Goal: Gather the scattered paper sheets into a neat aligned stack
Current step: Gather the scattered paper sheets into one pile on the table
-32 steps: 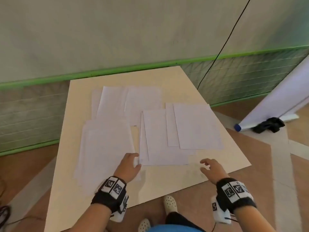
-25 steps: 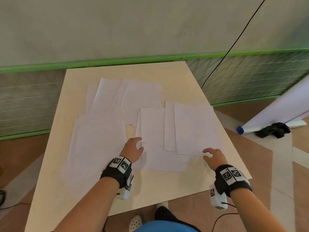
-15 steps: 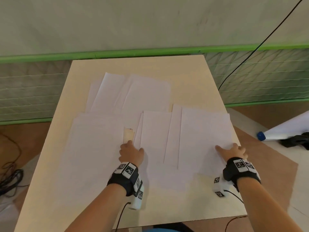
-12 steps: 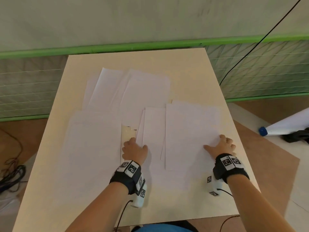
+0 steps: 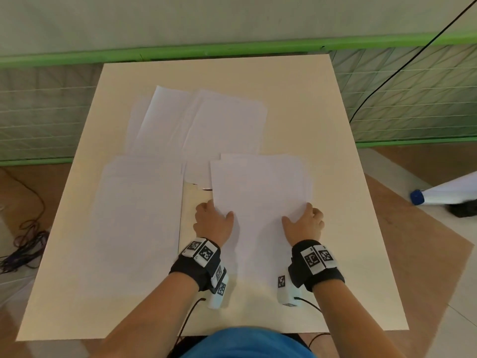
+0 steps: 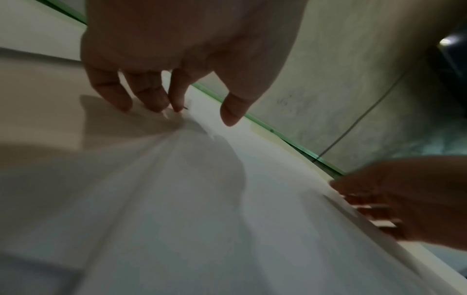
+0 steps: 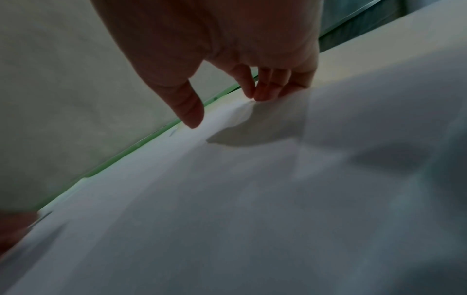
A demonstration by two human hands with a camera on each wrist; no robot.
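Note:
Several white paper sheets lie on a beige table [image 5: 322, 130]. A middle pile [image 5: 258, 192] sits between my hands. My left hand [image 5: 219, 213] is at the pile's left edge, fingers against the edge and thumb over the top sheet. My right hand [image 5: 299, 215] mirrors it at the right edge. In the left wrist view the left hand [image 6: 192, 113] has its fingertips [image 6: 156, 105] touching the paper's edge, thumb raised. In the right wrist view the right hand [image 7: 227, 110] pushes a slightly curled edge. Another pile [image 5: 139, 215] lies left; fanned sheets [image 5: 201, 125] lie farther back.
A green-railed mesh wall [image 5: 413, 99] stands behind the table. On the floor at right lies a white roll with a blue cap [image 5: 438, 195]. Tangled cables [image 5: 23, 241] lie on the floor at left. The table's front edge is near my body.
My right hand slid the right-hand sheets leftwards over the middle ones, forming one pile. My left hand stayed at that pile's left edge. Both hands now bracket it.

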